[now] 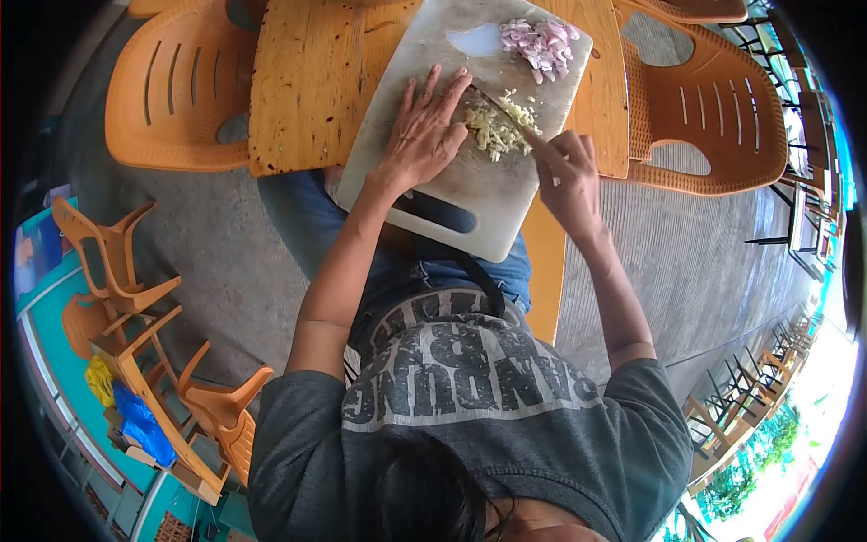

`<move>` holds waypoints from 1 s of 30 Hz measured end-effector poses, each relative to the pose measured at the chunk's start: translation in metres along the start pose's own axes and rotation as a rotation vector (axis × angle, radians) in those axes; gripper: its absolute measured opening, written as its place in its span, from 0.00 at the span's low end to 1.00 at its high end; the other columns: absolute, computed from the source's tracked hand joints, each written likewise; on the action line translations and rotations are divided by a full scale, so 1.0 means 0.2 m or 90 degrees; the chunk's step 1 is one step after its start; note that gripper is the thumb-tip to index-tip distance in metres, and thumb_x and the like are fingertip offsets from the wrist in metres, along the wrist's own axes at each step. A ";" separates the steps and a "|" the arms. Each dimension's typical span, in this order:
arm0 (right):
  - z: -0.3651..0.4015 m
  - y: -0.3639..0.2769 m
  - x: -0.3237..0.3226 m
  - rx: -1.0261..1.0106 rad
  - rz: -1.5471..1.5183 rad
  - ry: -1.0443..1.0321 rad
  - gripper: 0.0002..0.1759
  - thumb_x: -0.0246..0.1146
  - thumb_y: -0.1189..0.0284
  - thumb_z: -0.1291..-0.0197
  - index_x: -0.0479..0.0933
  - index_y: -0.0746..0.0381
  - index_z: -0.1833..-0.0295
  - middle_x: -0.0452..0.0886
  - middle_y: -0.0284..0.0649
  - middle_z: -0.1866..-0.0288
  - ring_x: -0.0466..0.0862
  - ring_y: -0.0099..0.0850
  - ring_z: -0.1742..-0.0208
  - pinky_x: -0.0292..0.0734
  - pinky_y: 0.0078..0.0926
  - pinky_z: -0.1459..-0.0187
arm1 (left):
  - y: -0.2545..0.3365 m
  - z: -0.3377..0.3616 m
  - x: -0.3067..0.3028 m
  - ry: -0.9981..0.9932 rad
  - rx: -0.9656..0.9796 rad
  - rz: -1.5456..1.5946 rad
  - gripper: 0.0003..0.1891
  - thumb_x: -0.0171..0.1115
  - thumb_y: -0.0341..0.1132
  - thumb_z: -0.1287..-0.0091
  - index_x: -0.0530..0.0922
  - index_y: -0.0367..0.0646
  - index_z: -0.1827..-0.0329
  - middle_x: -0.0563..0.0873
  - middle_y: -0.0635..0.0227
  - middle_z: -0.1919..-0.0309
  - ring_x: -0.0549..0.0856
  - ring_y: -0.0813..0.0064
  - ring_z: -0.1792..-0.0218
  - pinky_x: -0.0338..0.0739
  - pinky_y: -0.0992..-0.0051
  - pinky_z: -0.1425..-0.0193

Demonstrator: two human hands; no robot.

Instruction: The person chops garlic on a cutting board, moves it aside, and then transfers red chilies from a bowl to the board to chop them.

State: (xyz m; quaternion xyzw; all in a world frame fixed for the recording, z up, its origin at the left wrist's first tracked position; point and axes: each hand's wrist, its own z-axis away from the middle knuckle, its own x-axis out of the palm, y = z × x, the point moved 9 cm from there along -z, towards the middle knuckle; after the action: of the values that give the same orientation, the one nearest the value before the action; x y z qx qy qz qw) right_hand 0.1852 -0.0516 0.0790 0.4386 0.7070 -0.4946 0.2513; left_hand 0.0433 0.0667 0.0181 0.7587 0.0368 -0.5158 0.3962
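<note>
A white cutting board (361, 163) lies tilted across the wooden table's near end, its slotted handle end over the person's lap. My right hand (569, 176) is closed around the handle of a knife (502, 106), whose blade runs up and left through a pile of chopped garlic (492, 135). On the left side of the board, my left hand (423, 134) lies with fingers stretched out and nothing gripped. Its fingertips are right by the knife's tip, and the thumb points toward the garlic. Sliced shallots (546, 47) form a separate heap at the board's far right corner.
The wooden table (302, 90) extends beyond the board. Orange plastic chairs stand at its left (181, 90) and right (722, 108). More chairs and a wooden table with a blue plastic bag (143, 426) are at the lower left.
</note>
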 end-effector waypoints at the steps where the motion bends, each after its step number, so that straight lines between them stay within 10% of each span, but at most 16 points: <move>1: 0.02 0.01 0.04 -0.008 0.016 0.010 0.27 0.67 0.85 0.47 0.85 0.55 0.40 0.71 0.37 0.68 0.71 0.36 0.64 0.74 0.33 0.59 | 0.00 0.00 0.00 -0.004 -0.005 0.004 0.35 0.44 0.41 0.29 0.53 0.48 0.17 0.57 0.64 0.18 0.48 0.56 0.17 0.36 0.52 0.15; 30: 0.02 0.00 0.08 0.039 0.007 0.019 0.28 0.66 0.84 0.46 0.83 0.55 0.39 0.71 0.39 0.68 0.71 0.37 0.64 0.71 0.35 0.58 | -0.03 -0.01 -0.01 -0.020 -0.007 0.039 0.38 0.46 0.32 0.33 0.51 0.51 0.16 0.54 0.66 0.17 0.45 0.56 0.16 0.37 0.51 0.14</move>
State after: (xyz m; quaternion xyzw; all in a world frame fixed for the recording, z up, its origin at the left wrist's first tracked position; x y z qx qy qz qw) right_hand 0.1770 -0.0496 0.0642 0.4571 0.6927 -0.5084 0.2298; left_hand 0.0411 0.0733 0.0175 0.7491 0.0106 -0.5150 0.4165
